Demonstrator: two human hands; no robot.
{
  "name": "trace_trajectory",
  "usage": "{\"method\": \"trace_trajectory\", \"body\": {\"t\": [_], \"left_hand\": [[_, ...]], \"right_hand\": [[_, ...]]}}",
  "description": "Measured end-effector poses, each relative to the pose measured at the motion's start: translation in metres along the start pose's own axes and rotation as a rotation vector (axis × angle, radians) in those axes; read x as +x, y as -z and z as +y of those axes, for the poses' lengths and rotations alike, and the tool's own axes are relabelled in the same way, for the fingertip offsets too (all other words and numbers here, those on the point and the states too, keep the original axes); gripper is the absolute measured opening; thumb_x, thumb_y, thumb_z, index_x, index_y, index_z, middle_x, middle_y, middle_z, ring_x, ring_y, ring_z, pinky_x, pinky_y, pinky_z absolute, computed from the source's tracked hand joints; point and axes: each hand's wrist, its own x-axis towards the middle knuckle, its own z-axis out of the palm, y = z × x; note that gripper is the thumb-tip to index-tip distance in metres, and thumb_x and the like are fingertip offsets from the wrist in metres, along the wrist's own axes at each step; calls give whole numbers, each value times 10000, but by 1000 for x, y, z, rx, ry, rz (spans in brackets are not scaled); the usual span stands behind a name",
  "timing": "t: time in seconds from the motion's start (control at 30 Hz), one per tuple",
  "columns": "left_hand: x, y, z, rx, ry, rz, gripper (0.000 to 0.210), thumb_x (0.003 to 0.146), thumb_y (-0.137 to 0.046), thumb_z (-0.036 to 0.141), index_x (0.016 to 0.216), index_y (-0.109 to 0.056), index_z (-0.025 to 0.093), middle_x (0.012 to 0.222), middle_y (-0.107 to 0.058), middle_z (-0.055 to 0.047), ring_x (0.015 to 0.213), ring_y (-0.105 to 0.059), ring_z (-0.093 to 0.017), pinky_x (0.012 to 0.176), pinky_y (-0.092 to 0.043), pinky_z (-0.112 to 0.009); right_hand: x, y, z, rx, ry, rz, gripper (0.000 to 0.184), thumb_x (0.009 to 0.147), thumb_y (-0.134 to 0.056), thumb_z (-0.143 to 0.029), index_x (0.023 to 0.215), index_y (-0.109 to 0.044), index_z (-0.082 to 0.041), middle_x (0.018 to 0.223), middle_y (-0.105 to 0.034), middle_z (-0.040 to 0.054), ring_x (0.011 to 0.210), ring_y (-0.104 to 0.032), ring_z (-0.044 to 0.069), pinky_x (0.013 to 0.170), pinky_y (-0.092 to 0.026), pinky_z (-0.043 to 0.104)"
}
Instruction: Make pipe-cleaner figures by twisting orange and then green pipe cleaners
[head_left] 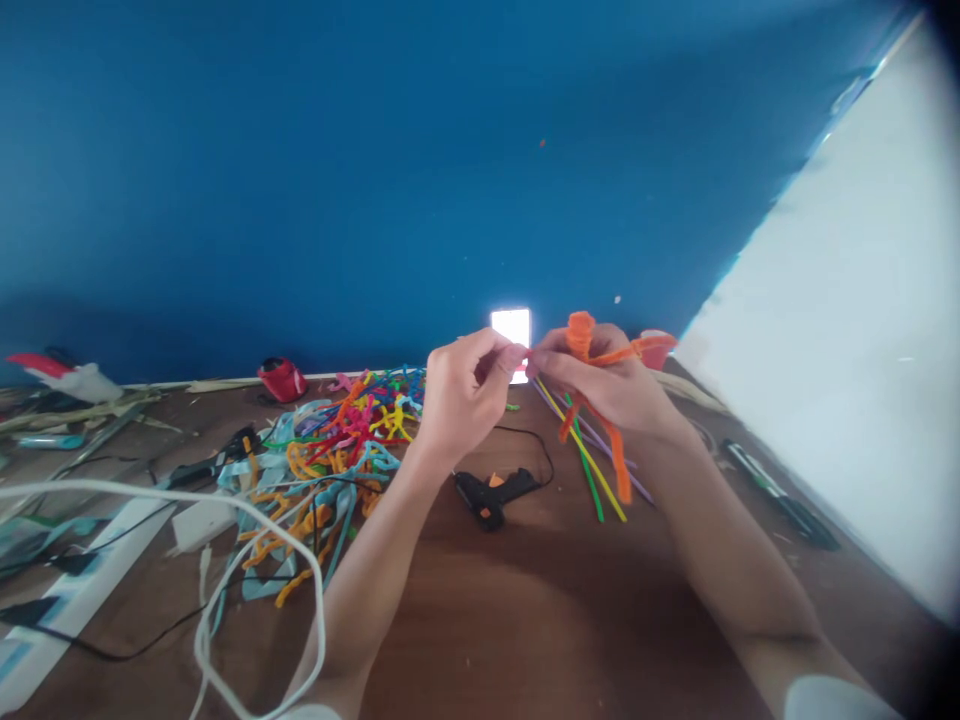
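My left hand point(469, 385) is closed in a pinch, its thumb and forefinger meeting my right hand's fingertips at a small red piece point(528, 354). Its kind is too small to make out. My right hand point(611, 380) is closed too, with a shape of bent orange pipe cleaners point(581, 335) in its grip; its ends stick out above and below the fingers. Green, yellow and purple pipe cleaners point(590, 470) stretch out below that hand; whether it touches them I cannot tell. A black glue gun point(491, 497) lies on the table beneath my hands.
Tangled colourful pipe cleaners point(352, 430) are heaped at left. A white cable point(322, 600) loops in front, near a power strip point(90, 590). A lit phone point(511, 325) stands against the blue wall. Dark pens point(780, 495) lie at right; a red object point(283, 380) sits at the back.
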Motion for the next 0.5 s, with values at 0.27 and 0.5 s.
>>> {"method": "trace_trajectory", "body": {"t": [0.27, 0.5], "left_hand": [[5, 1, 4, -785, 719, -195, 282, 822, -674, 323, 616, -555, 173, 500, -424, 56, 434, -453, -69, 413, -271, -221], [7, 3, 7, -481, 388, -75, 204, 870, -690, 385, 839, -680, 183, 628, -593, 22, 525, -522, -79, 461, -378, -206]], "right_hand": [[-2, 2, 18, -757, 756, 28, 126, 859, -621, -153, 754, -584, -211, 671, -505, -5, 676, -416, 146, 639, -366, 318], [-3, 0, 10, -457, 423, 135, 181, 880, -578, -162, 705, -566, -208, 599, -468, -32, 576, -398, 113, 554, -333, 282]]}}
